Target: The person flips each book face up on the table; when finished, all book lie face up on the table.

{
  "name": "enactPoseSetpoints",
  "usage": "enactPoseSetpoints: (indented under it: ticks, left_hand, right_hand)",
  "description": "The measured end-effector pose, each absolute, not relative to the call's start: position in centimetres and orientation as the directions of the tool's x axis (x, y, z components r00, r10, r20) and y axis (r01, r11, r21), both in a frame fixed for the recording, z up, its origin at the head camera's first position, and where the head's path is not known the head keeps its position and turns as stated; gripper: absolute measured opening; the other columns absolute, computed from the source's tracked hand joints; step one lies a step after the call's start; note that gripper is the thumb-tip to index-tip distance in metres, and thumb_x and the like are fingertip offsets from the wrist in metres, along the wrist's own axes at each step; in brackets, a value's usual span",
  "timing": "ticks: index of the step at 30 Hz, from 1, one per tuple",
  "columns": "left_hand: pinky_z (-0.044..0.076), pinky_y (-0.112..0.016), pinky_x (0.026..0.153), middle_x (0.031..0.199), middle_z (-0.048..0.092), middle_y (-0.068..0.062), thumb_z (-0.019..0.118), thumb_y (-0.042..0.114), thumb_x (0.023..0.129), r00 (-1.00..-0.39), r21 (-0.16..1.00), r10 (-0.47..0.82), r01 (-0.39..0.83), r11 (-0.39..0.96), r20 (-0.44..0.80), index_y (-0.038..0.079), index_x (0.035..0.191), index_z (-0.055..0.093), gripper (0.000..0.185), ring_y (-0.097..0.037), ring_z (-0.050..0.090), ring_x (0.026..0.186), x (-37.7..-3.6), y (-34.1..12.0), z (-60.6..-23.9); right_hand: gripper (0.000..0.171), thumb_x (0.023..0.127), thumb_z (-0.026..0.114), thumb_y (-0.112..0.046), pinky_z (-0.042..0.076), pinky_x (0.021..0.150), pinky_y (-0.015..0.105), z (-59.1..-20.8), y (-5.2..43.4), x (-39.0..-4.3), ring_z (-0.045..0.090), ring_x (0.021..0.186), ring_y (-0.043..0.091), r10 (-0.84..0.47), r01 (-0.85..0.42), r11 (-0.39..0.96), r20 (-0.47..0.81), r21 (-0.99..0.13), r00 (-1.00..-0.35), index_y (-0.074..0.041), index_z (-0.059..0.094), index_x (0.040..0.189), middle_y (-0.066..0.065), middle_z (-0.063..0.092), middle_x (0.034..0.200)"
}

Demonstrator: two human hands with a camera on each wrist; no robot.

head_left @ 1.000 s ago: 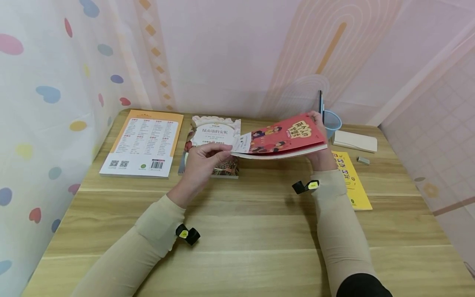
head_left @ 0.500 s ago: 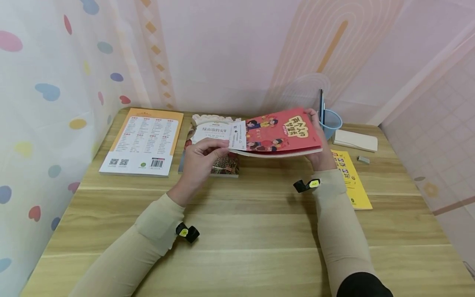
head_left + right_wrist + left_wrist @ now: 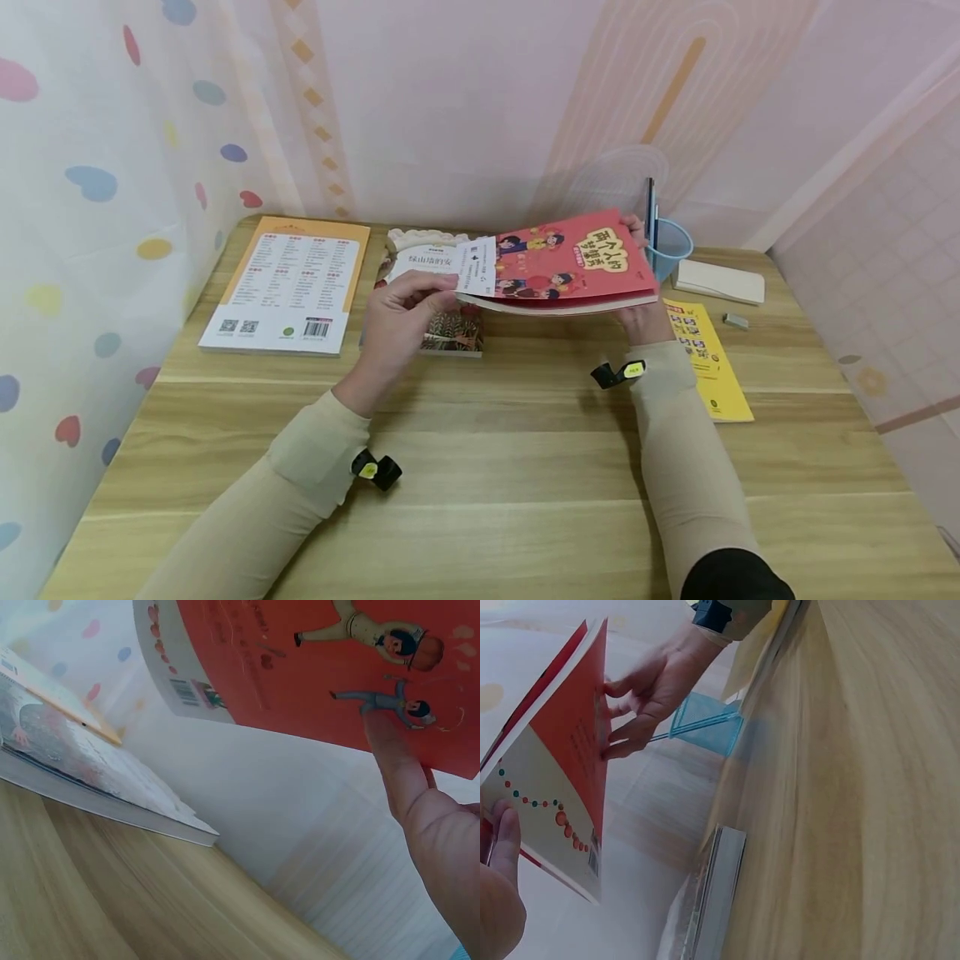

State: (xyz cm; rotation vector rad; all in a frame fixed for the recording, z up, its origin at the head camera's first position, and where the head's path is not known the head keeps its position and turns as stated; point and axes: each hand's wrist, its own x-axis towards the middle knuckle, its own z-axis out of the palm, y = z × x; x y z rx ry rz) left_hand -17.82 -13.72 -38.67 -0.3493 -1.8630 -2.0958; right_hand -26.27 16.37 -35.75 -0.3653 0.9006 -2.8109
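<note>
A red paperback book [image 3: 570, 258] is held above the table in both hands, its illustrated cover facing up and a white strip along its left side. My left hand [image 3: 397, 329] pinches the left edge between thumb and fingers. At the opposite end my right hand [image 3: 645, 321] holds the right side, mostly hidden under the book in the head view. The right wrist view shows a finger [image 3: 394, 761] against the red back cover. In the left wrist view, the right hand's fingertips touch the back, and the covers and pages stand slightly apart.
Partly below the red book lies a book with a floral cover [image 3: 453, 340]. Left of it is an orange-and-white book [image 3: 288, 287]. A blue pen cup [image 3: 671, 246], white notepad [image 3: 720, 282], eraser [image 3: 736, 321] and yellow booklet [image 3: 712, 367] are at the right. Patterned cloth [image 3: 450, 108] hangs behind.
The red book first shifts left and its cover tilts more toward the head camera; it then rises slightly. Both hands keep their hold on it.
</note>
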Motion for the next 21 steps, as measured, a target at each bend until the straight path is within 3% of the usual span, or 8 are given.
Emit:
enactPoseSetpoints:
  ticks: [7, 11, 12, 14, 15, 16, 20, 21]
  left_hand:
    - [0.056, -0.025, 0.079, 0.111, 0.073, -0.008, 0.074, 0.005, 0.091, -0.917, 0.912, -0.050, 0.398, -0.096, 0.395, -0.002, 0.104, 0.076, 0.015, -0.021, 0.069, 0.089, -17.7, -13.7, -38.5]
    - [0.055, -0.028, 0.090, 0.116, 0.072, -0.007, 0.072, 0.004, 0.092, -0.915, 0.911, -0.011, 0.404, -0.081, 0.404, -0.002, 0.105, 0.075, 0.014, -0.020, 0.067, 0.108, -17.6, -13.7, -38.5]
    - [0.054, -0.030, 0.093, 0.117, 0.072, -0.007, 0.072, 0.004, 0.093, -0.912, 0.909, -0.003, 0.409, -0.077, 0.410, -0.003, 0.105, 0.075, 0.014, -0.020, 0.066, 0.113, -17.5, -13.7, -38.5]
    - [0.053, -0.032, 0.096, 0.118, 0.072, -0.007, 0.071, 0.004, 0.093, -0.906, 0.904, 0.008, 0.422, -0.068, 0.423, -0.002, 0.105, 0.075, 0.014, -0.020, 0.064, 0.117, -17.5, -13.7, -38.5]
    - [0.053, -0.032, 0.097, 0.119, 0.072, -0.007, 0.071, 0.004, 0.093, -0.903, 0.901, 0.011, 0.428, -0.066, 0.430, -0.002, 0.104, 0.075, 0.014, -0.021, 0.064, 0.118, -17.4, -13.7, -38.5]
    - [0.052, -0.032, 0.097, 0.119, 0.072, -0.008, 0.071, 0.003, 0.093, -0.899, 0.898, 0.014, 0.436, -0.066, 0.437, -0.002, 0.104, 0.075, 0.013, -0.021, 0.063, 0.119, -17.4, -13.7, -38.5]
    - [0.053, -0.028, 0.094, 0.119, 0.072, -0.008, 0.070, 0.002, 0.093, -0.891, 0.888, 0.027, 0.450, -0.093, 0.454, -0.004, 0.102, 0.074, 0.012, -0.022, 0.063, 0.119, -17.3, -13.7, -38.5]
    - [0.053, -0.027, 0.092, 0.119, 0.072, -0.008, 0.069, 0.002, 0.093, -0.891, 0.888, 0.032, 0.448, -0.110, 0.453, -0.005, 0.102, 0.073, 0.012, -0.022, 0.063, 0.119, -17.3, -13.7, -38.5]
  right_hand:
    - [0.025, 0.093, 0.072, -0.008, 0.061, 0.080, 0.039, -37.2, 17.5, -27.6, 0.056, 0.106, 0.025, -0.118, 0.074, -0.779, 0.030, -0.623, -0.993, -0.010, 0.051, 0.108, 0.010, 0.054, 0.115]
    - [0.042, 0.106, 0.053, -0.014, 0.051, 0.099, 0.029, -37.7, 18.5, -26.6, 0.045, 0.129, 0.019, 0.039, 0.263, -0.408, -0.305, -0.874, -0.952, -0.015, 0.042, 0.146, 0.007, 0.045, 0.148]
    - [0.050, 0.107, 0.050, -0.014, 0.048, 0.105, 0.032, -37.8, 18.8, -26.2, 0.042, 0.134, 0.021, 0.059, 0.329, -0.167, -0.342, -0.930, -0.938, -0.012, 0.034, 0.154, 0.010, 0.040, 0.154]
    - [0.063, 0.105, 0.053, -0.009, 0.039, 0.115, 0.038, -38.0, 19.0, -25.8, 0.038, 0.141, 0.029, 0.026, 0.302, 0.416, -0.321, -0.858, -0.947, -0.003, 0.022, 0.159, 0.018, 0.033, 0.160]
    - [0.063, 0.103, 0.055, -0.007, 0.033, 0.118, 0.047, -38.1, 19.1, -25.6, 0.036, 0.143, 0.033, 0.008, 0.253, 0.521, -0.292, -0.815, -0.956, -0.002, 0.024, 0.158, 0.020, 0.033, 0.159]
    - [0.063, 0.101, 0.058, -0.004, 0.033, 0.118, 0.052, -38.2, 19.1, -25.5, 0.037, 0.142, 0.038, -0.035, 0.127, 0.782, -0.246, -0.610, -0.969, 0.003, 0.027, 0.155, 0.025, 0.035, 0.157]
    - [0.066, 0.097, 0.064, -0.004, 0.036, 0.115, 0.054, -38.5, 19.2, -25.0, 0.041, 0.138, 0.041, -0.044, 0.017, 0.891, -0.124, -0.454, -0.991, 0.003, 0.030, 0.154, 0.027, 0.038, 0.154]
    - [0.067, 0.097, 0.065, -0.006, 0.037, 0.115, 0.054, -38.6, 19.2, -24.8, 0.042, 0.136, 0.040, -0.015, 0.042, 0.842, -0.102, -0.538, -0.995, 0.001, 0.031, 0.154, 0.025, 0.040, 0.153]
